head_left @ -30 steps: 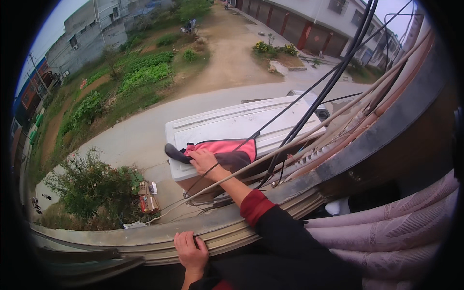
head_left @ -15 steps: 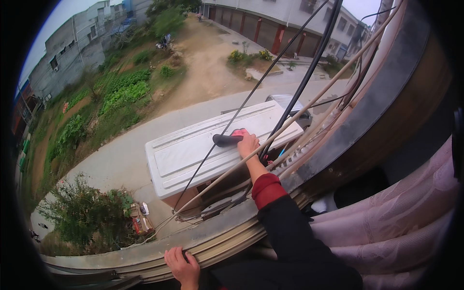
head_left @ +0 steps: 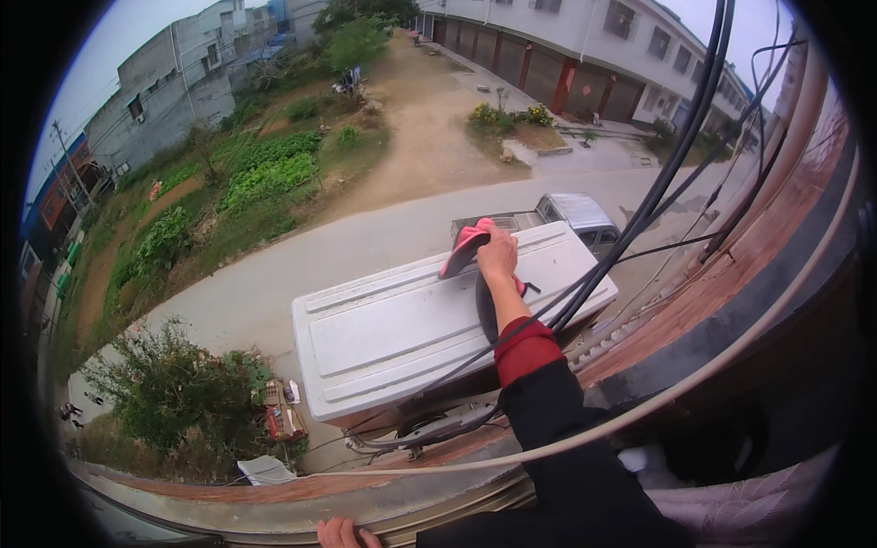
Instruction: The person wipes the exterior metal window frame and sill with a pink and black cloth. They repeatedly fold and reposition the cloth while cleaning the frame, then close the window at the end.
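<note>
My right hand (head_left: 496,253) is stretched out past the window ledge, its fingers closed around pink-and-black shoes (head_left: 470,245). One has a pink upper surface showing; a dark sole (head_left: 486,306) hangs below my wrist, partly behind it. Their exact style cannot be made out. In the picture the shoes overlap a white ribbed roof (head_left: 402,324) of a vehicle standing far below. At the lower edge, the fingers of my left hand (head_left: 340,533) curl over the metal window track (head_left: 429,516); the rest of that hand is cut off.
A beige cord (head_left: 639,416) crosses over my right sleeve. Thick black cables (head_left: 653,183) hang beside my arm on the right. The tiled outer ledge (head_left: 402,479) runs below. A pale curtain (head_left: 740,502) bunches at lower right. A pickup truck (head_left: 575,215) stands on the road.
My right hand has moved up and slightly right, turning the shoes so more pink shows. The view has shifted, leaving my left hand lower. The cord now crosses my sleeve.
</note>
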Action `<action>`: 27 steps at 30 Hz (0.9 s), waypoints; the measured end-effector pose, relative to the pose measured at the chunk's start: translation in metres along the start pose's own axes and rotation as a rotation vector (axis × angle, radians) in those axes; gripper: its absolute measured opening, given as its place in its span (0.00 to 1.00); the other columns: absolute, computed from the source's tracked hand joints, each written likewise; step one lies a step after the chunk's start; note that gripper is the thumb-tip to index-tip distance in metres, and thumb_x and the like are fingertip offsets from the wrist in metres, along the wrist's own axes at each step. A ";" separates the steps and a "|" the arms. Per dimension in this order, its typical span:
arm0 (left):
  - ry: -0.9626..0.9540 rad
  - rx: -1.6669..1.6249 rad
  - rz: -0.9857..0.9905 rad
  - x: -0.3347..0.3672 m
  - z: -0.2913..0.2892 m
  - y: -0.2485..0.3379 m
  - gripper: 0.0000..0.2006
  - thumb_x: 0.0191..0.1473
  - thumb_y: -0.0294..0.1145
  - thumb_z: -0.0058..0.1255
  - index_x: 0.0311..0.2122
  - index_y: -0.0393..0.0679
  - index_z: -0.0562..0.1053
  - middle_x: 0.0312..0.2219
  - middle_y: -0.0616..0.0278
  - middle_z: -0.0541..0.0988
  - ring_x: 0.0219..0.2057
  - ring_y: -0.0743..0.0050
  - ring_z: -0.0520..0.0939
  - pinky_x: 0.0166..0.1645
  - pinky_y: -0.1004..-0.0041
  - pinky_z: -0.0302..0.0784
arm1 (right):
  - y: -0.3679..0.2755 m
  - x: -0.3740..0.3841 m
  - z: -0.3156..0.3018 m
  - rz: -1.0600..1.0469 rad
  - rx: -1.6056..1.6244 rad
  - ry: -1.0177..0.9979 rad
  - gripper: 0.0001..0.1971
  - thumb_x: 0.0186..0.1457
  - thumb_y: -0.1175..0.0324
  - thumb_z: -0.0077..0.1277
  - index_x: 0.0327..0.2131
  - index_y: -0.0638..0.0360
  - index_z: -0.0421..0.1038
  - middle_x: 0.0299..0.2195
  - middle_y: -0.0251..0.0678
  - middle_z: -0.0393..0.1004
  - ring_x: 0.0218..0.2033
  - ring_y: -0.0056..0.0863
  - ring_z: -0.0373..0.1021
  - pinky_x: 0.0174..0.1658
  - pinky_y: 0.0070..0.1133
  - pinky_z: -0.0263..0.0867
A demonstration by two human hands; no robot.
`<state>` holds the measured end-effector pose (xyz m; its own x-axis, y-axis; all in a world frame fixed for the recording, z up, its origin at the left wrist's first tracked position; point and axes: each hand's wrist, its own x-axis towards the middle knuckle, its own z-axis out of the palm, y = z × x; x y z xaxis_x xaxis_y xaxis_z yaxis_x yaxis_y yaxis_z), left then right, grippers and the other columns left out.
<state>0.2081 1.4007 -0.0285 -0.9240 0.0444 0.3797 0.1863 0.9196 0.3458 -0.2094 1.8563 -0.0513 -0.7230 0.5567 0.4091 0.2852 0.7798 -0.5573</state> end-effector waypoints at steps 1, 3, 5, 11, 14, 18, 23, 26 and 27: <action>0.012 0.004 -0.010 -0.002 0.000 -0.001 0.13 0.49 0.27 0.55 0.42 0.38 0.77 0.42 0.46 0.78 0.48 0.38 0.76 0.61 0.46 0.68 | 0.009 0.015 -0.007 0.096 -0.073 0.153 0.21 0.53 0.74 0.48 0.51 0.51 0.74 0.48 0.43 0.74 0.52 0.48 0.67 0.55 0.38 0.67; 0.040 -0.017 -0.005 -0.004 0.002 -0.003 0.14 0.48 0.26 0.56 0.42 0.38 0.77 0.42 0.47 0.78 0.48 0.39 0.76 0.60 0.45 0.68 | 0.040 0.036 -0.022 0.373 -0.392 0.157 0.25 0.56 0.69 0.48 0.59 0.48 0.65 0.54 0.41 0.69 0.56 0.48 0.64 0.59 0.41 0.62; 0.085 -0.062 0.007 -0.007 0.007 -0.005 0.14 0.48 0.26 0.56 0.43 0.38 0.77 0.42 0.47 0.78 0.47 0.39 0.77 0.60 0.45 0.69 | 0.064 0.033 -0.023 0.666 -0.393 -0.106 0.31 0.56 0.60 0.49 0.64 0.47 0.60 0.59 0.47 0.66 0.64 0.49 0.58 0.66 0.41 0.51; 0.056 -0.059 0.118 -0.010 0.012 -0.011 0.16 0.38 0.26 0.57 0.38 0.38 0.76 0.41 0.49 0.75 0.45 0.45 0.77 0.57 0.44 0.71 | -0.042 -0.064 0.060 -0.126 -0.221 -0.029 0.23 0.46 0.71 0.54 0.49 0.61 0.68 0.44 0.47 0.73 0.46 0.49 0.67 0.53 0.37 0.62; -0.003 -0.049 0.074 -0.008 0.008 -0.007 0.17 0.43 0.29 0.57 0.41 0.37 0.75 0.43 0.49 0.75 0.48 0.45 0.76 0.61 0.45 0.67 | -0.160 -0.137 0.099 -0.625 0.204 -0.497 0.20 0.46 0.77 0.50 0.47 0.61 0.72 0.43 0.49 0.75 0.50 0.47 0.67 0.54 0.38 0.64; 0.051 -0.033 0.006 -0.004 0.004 -0.004 0.17 0.43 0.29 0.57 0.41 0.37 0.74 0.42 0.49 0.74 0.48 0.47 0.75 0.61 0.46 0.68 | -0.234 -0.195 0.088 -0.933 0.749 -1.085 0.21 0.49 0.78 0.46 0.47 0.53 0.78 0.49 0.42 0.77 0.53 0.45 0.67 0.59 0.34 0.63; 0.039 -0.021 -0.046 -0.004 0.005 0.000 0.16 0.46 0.31 0.57 0.41 0.37 0.75 0.43 0.49 0.75 0.50 0.50 0.76 0.62 0.52 0.68 | -0.195 -0.235 0.022 -0.972 0.408 -0.907 0.23 0.45 0.82 0.45 0.42 0.47 0.80 0.45 0.35 0.79 0.47 0.43 0.68 0.51 0.34 0.63; 0.129 -0.027 0.004 -0.001 0.009 0.001 0.16 0.46 0.30 0.57 0.42 0.37 0.75 0.43 0.50 0.76 0.49 0.52 0.77 0.62 0.52 0.69 | -0.140 -0.189 -0.011 -1.004 0.554 -1.292 0.25 0.36 0.85 0.40 0.36 0.55 0.82 0.36 0.44 0.80 0.43 0.46 0.72 0.50 0.33 0.67; 0.147 -0.036 0.019 0.000 0.009 0.001 0.16 0.46 0.30 0.57 0.42 0.37 0.75 0.42 0.50 0.76 0.49 0.52 0.77 0.62 0.52 0.69 | -0.121 -0.170 -0.018 -0.953 0.478 -1.195 0.24 0.36 0.85 0.40 0.34 0.58 0.82 0.33 0.47 0.79 0.39 0.50 0.72 0.49 0.34 0.67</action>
<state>0.2058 1.4053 -0.0358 -0.8619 0.0017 0.5071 0.2175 0.9045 0.3667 -0.1102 1.6726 -0.0405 -0.6334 -0.7699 0.0782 -0.5851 0.4104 -0.6994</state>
